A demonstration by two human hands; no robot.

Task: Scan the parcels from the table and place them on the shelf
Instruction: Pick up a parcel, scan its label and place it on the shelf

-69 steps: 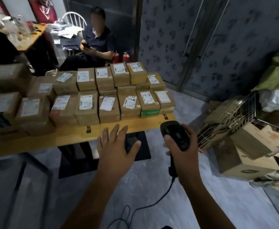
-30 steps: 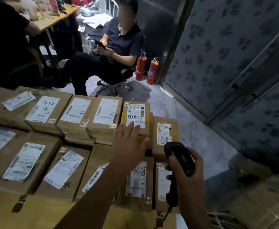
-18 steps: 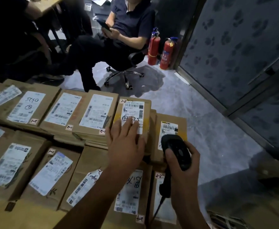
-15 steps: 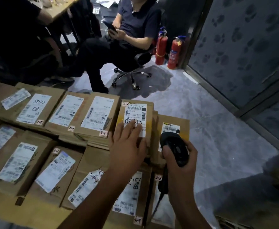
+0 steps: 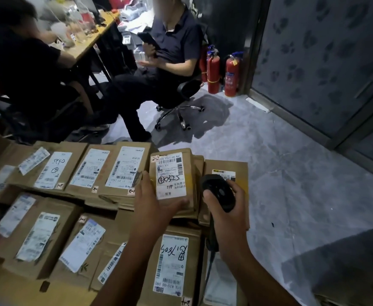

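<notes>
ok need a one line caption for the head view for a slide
Left hand grips a labelled parcel on the stacked boxes while the right hand holds a black scanner beside it.

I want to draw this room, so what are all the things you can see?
Parcels: about a dozen, brown with white labels, packed in rows.
Table: one, yellowish wood, under them.
Fire extinguishers: two, red, on the floor by the wall.
Seated people: two, dark clothes, beyond the table.
Office chair: one, black, under one person.
Scanner: one, black, held above the parcels.
Left hand: one, gripping a back-row parcel.
Right hand: one, holding the scanner.
</notes>
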